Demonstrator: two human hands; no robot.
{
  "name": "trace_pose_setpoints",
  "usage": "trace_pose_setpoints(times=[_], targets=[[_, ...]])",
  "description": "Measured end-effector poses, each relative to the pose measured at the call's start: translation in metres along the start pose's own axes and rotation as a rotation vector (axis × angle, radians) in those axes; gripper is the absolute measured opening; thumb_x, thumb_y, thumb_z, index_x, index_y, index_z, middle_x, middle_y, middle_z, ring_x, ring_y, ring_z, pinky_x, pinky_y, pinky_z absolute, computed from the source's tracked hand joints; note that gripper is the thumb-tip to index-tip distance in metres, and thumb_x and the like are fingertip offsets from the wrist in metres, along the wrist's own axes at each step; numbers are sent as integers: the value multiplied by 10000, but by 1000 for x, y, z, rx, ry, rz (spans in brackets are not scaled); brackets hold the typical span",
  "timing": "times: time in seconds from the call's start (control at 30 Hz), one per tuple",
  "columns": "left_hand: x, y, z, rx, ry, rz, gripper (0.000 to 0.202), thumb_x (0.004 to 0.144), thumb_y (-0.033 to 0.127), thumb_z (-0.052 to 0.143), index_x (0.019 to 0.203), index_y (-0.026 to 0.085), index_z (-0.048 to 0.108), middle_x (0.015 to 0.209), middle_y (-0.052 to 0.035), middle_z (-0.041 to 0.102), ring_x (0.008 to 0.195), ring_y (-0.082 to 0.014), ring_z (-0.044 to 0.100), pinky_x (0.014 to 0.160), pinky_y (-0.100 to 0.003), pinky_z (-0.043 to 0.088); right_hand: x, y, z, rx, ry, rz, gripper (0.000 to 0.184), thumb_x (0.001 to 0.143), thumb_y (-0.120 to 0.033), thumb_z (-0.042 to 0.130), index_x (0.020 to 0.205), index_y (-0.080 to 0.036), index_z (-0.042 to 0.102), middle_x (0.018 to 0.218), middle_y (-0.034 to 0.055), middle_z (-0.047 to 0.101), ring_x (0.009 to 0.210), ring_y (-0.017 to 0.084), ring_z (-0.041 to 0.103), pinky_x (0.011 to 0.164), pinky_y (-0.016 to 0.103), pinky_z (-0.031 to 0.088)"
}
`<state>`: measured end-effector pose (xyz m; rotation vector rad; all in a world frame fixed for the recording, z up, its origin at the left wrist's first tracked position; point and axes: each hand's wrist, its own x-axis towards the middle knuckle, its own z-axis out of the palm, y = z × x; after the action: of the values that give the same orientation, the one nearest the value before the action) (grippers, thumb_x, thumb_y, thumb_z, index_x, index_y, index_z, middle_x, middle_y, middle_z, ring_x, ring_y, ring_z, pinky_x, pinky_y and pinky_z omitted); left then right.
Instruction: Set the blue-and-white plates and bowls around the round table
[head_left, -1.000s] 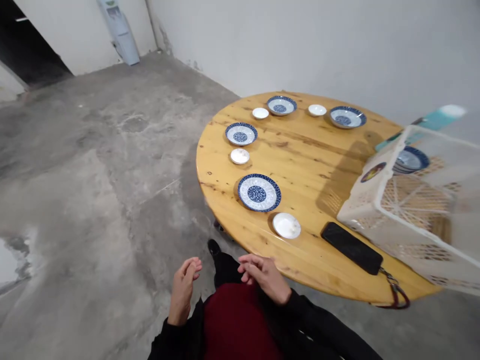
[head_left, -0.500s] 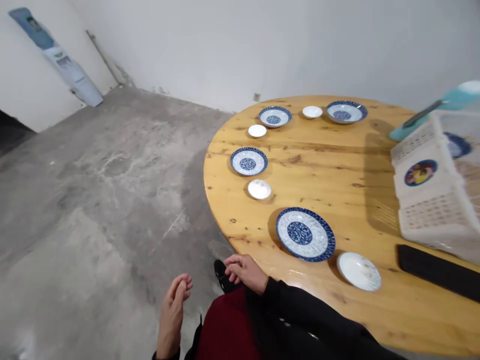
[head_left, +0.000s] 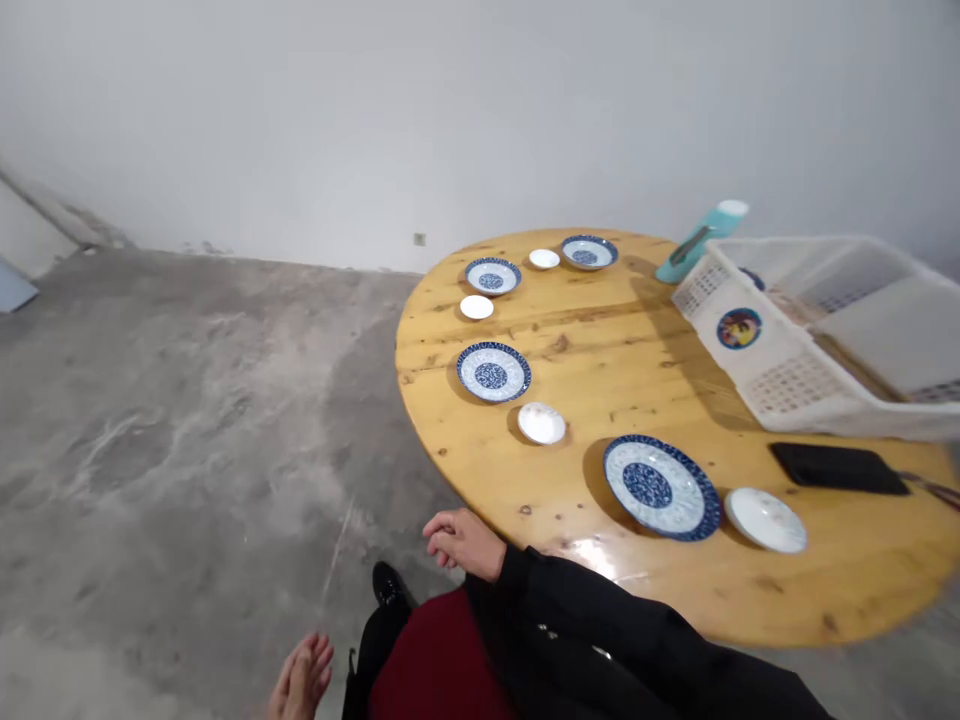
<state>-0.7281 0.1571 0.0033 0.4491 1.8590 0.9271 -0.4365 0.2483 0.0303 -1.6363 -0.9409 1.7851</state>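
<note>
My left hand [head_left: 301, 678] hangs over the floor at the bottom edge, its fingers loosely bent and holding nothing. My right hand [head_left: 465, 543] is just off the near-left edge of the round wooden table [head_left: 577, 370], likewise empty with loosely bent fingers. Nearest to it on the table are a large blue-rimmed plate [head_left: 647, 485] and a small white dish [head_left: 541, 423]. Another white dish [head_left: 766, 520] lies right of the large plate. Further back sit a blue-rimmed plate [head_left: 493, 373] and, along the far edge, two more [head_left: 493, 277] with small white dishes [head_left: 477, 307].
A white plastic basket [head_left: 795, 375] stands at the table's right, with things inside. Behind it is a turquoise object with a dark handle [head_left: 701, 243]. A black flat object [head_left: 840, 468] lies before the basket. Grey concrete floor [head_left: 210, 480] stretches left; a wall [head_left: 300, 130] rises behind.
The view has turned right, showing more of the basket, and the water dispenser has mostly left the picture. My left hand is lower in view. The plates and dishes keep their places on the table.
</note>
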Motion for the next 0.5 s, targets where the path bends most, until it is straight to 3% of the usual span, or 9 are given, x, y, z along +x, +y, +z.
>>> trace_pose_setpoints(times=[0.1,0.2,0.33,0.5], targets=[[64,65,-8,48,-95,83,598,653,630,724,1025,163,681,1103,-167,744,1178,-391,660,1061,-543,492,21,-20,31,83,109,-24,131,712,-153,556,821,-170,625,656,-25,646,510,101,590,495,205,430],[118,127,3,108,-167,193,530,721,594,687,1028,163,681,1073,-146,748,1131,-358,684,1039,-539,500,42,-40,62,156,159,-41,145,711,-161,545,835,-165,620,674,-18,658,514,106,598,499,212,441],[168,199,50,172,-386,256,525,717,593,699,1018,163,682,1118,-146,734,1118,-329,686,993,-473,527,76,-68,85,221,218,-63,157,713,-148,535,844,-161,621,682,-16,663,511,102,591,504,215,444],[208,261,123,249,-646,284,582,693,611,735,1044,149,694,1157,-164,725,1108,-316,685,940,-399,543,142,-108,84,261,327,-69,153,727,-130,532,846,-159,624,667,-20,652,519,103,594,508,213,447]])
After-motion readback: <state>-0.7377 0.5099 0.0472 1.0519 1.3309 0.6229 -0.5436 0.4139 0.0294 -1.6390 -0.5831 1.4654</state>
